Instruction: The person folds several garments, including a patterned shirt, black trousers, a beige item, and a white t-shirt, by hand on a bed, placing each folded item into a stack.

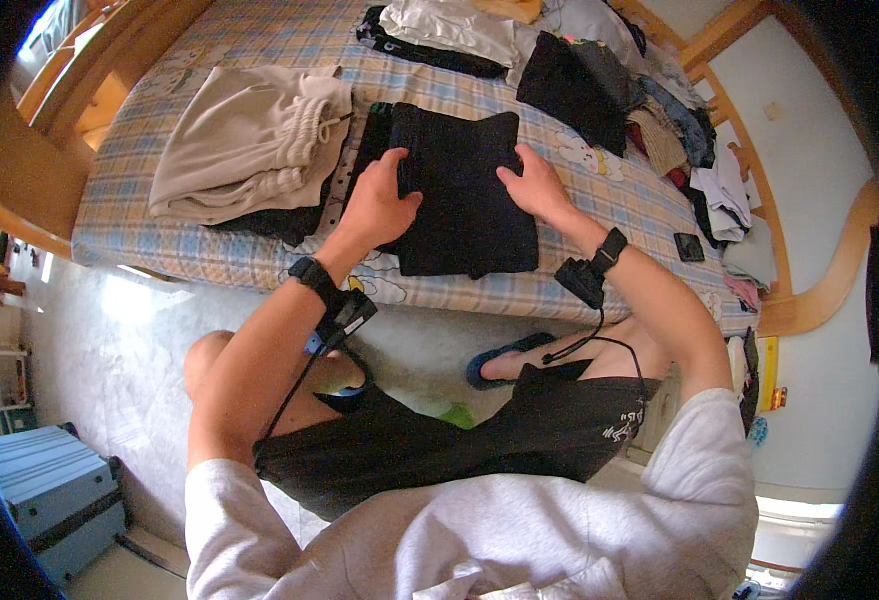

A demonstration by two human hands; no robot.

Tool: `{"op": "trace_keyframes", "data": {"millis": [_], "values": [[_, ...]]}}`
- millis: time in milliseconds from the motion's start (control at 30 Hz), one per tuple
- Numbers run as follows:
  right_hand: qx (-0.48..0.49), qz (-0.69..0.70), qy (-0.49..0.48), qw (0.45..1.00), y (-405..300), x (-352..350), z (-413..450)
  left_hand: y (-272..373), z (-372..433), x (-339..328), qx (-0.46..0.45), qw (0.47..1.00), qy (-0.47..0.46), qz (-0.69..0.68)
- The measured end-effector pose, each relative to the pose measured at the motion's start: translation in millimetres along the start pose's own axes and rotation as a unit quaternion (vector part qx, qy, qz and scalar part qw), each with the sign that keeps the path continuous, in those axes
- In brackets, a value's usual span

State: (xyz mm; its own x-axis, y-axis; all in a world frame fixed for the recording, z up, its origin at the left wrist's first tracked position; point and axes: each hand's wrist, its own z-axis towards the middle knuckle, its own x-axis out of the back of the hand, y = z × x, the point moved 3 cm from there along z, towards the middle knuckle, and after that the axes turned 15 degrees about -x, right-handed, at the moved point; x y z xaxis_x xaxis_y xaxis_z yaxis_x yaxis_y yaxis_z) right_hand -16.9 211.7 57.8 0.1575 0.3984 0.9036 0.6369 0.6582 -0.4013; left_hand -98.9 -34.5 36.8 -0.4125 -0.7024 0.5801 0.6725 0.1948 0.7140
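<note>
A black folded garment lies on the bed in front of me, its lower edge near the mattress edge. My left hand is at its left side, with the thumb on top and the index finger along the edge. At the right edge, my right hand has its thumb over the cloth. The other fingers of both hands are partly hidden. Another dark folded cloth shows from under the garment's left side. Beige drawstring pants, folded, lie left of my left hand on top of more dark cloth.
A plaid bedsheet covers the bed. Dark clothes and a white garment are heaped at the back. A small black object rests at the right. A blue suitcase stands on the floor. Cabled devices are strapped to both wrists.
</note>
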Motion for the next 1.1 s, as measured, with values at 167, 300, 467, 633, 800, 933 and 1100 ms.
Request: {"op": "trace_keyframes", "data": {"millis": [167, 300, 467, 633, 800, 933, 1100], "values": [[-0.008, 0.151, -0.002, 0.989, -15, -5, -15, 2, 0, 32, -0.03, 0.998, 0.059, 0.018], [-0.101, 0.188, -0.132, 0.968, 15, -37, 7, -2, -8, 21, -0.013, 0.985, -0.046, 0.165], [-0.151, 0.193, -0.06, 0.968, 41, -34, 12, 13, -4, 19, 0.014, 0.978, -0.051, 0.202], [-0.197, 0.454, -0.343, 0.798, 7, -21, -21, -6, 3, 24, 0.087, 0.982, -0.089, 0.143], [-0.222, 0.502, -0.462, 0.697, 8, -25, -30, -29, 5, -1, 0.104, 0.992, -0.062, 0.046], [-0.186, 0.467, -0.436, 0.747, -13, -4, -32, -19, 5, 4, 0.093, 0.995, -0.004, -0.036], [-0.138, 0.434, -0.362, 0.814, -54, 65, -13, -14, 6, 9, 0.148, 0.982, 0.033, -0.111]]}}
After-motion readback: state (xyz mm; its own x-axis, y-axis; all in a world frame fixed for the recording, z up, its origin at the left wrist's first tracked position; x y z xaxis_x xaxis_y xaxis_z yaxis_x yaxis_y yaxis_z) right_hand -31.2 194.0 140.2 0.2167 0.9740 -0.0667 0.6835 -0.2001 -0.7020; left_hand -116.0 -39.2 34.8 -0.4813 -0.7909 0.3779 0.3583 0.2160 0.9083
